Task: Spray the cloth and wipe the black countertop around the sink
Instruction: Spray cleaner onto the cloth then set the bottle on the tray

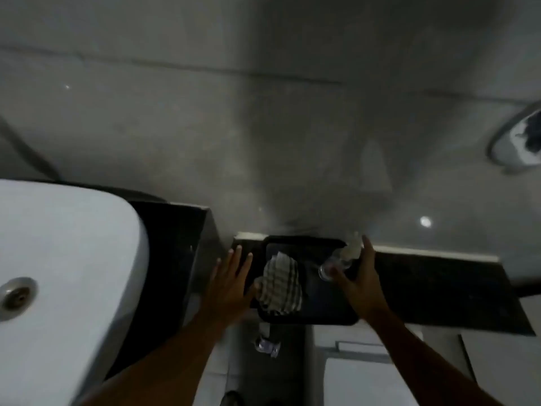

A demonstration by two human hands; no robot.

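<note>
A striped grey-and-white cloth [281, 284] lies crumpled in a black tray [328, 316] on a dark ledge. My left hand [231, 284] hovers at the tray's left edge, fingers spread, its thumb close to the cloth. My right hand [358, 278] is at the tray's right side with its fingers around a clear spray bottle [341, 259] that tilts over the tray. The black countertop [172, 244] runs beside the white sink [58, 273] at the left.
A dark ledge [439, 285] extends right of the tray along the grey tiled wall [263, 127]. A round metal holder [518, 142] hangs at the far right. Below, a white toilet tank [366, 373] and a pipe fitting [266, 345] show.
</note>
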